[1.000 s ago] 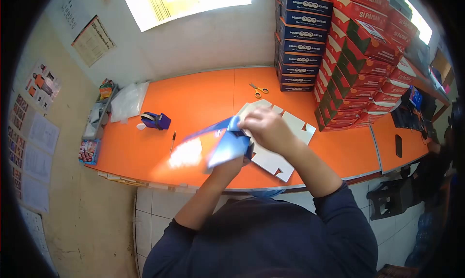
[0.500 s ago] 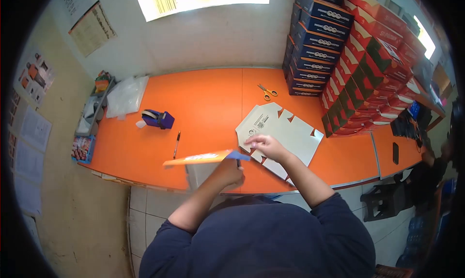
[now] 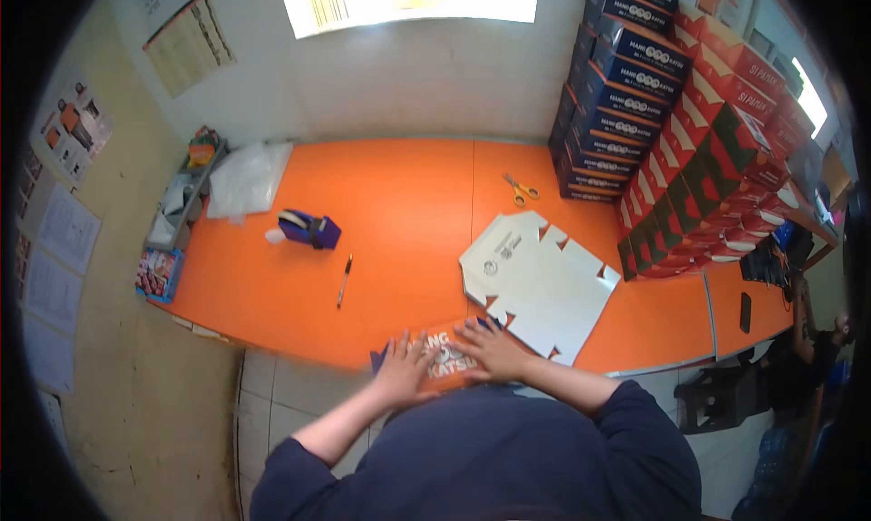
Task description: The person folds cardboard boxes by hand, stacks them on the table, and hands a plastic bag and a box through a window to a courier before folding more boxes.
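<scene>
At the front edge of the table, an orange carton (image 3: 450, 369) with white lettering and dark blue corners lies with its printed face up. My left hand (image 3: 405, 370) rests on its left part, palm down with fingers spread. On its right part my right hand (image 3: 494, 355) also lies flat, fingers apart. How far the carton is folded underneath is hidden. Just beyond my right hand is flat, unfolded cardboard (image 3: 544, 285), pale side up, with notched edges and small black print.
A pen (image 3: 345, 281), a blue tape dispenser (image 3: 309, 231) and scissors (image 3: 520, 190) lie on the orange table (image 3: 399, 212). Tall stacks of blue boxes (image 3: 626, 99) and red boxes (image 3: 717, 140) stand at the back right. A person (image 3: 821, 344) is at the far right.
The carton, earlier raised and tilted in my left hand, now lies at the table edge. My right hand has come from the flat cardboard onto it, and both hands have spread out.
</scene>
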Motion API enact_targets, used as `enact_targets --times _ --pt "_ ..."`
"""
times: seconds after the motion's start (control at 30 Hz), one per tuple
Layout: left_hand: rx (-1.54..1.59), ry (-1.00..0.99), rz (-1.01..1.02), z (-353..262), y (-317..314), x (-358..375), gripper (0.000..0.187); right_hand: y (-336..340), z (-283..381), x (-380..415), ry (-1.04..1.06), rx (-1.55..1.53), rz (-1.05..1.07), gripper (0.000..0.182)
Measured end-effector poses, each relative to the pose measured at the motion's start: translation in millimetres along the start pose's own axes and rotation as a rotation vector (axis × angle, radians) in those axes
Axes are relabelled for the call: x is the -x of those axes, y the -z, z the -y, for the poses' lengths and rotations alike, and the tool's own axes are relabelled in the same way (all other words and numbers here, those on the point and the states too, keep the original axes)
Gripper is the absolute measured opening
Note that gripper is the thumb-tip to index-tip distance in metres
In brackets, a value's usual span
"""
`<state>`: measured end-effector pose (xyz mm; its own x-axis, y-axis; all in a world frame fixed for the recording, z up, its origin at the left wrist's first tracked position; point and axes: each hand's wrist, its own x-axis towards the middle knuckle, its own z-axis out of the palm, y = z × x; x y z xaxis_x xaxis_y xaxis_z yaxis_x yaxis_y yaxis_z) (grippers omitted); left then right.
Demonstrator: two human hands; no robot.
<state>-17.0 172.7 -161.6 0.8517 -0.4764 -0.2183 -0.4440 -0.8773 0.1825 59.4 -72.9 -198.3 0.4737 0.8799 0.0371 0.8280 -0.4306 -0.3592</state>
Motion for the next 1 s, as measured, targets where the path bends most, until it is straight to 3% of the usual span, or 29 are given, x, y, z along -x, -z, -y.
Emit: enact_targets --times 0.2,0.33,0.47,0.57,0.6,0.7,0.73,0.83,0.87,0.97,1.0 --pt "-0.163 -0.037 -0.19 -2 -39 7 0.082 9 -2 5 0.17 0.025 0.158 0.072" --pt "-0.163 -0.045 -0.348 -5 -41 4 0.07 13 2 1 0.121 -0.111 0.085 0.063" --pt "-0.243 -0.032 -0.45 0 -48 -4 0.057 9 -5 -9 0.123 -0.057 0.038 0.056" --pt "0.13 -0.01 -0.395 4 -40 -6 0.051 14 -13 -17 0.121 -0.105 0.083 0.053" --pt "0.251 0.021 -0.264 6 -37 -4 0.053 11 -22 -22 0.175 -0.08 0.148 0.052" --pt "-0.036 0.06 -0.136 -12 -18 14 0.06 36 9 -8 0.093 0.134 0.334 0.054" --pt "-0.025 0.08 -0.046 -11 -24 17 0.065 24 5 -1 0.115 0.118 0.295 0.057" --pt "0.485 0.432 -0.623 0 -88 0 0.07 -52 -7 -8 -0.075 -0.365 -0.461 0.057" --pt "0.819 0.589 -0.693 7 -102 -7 0.076 -58 -2 -15 -0.447 -0.553 -0.478 0.053" --pt "1.662 0.281 -0.508 2 -43 -1 0.085 19 20 -25 -0.854 -0.815 -0.223 0.048" --pt "1.403 0.175 -0.599 -9 -8 10 0.089 2 2 -25 -0.743 -0.891 -0.333 0.042"
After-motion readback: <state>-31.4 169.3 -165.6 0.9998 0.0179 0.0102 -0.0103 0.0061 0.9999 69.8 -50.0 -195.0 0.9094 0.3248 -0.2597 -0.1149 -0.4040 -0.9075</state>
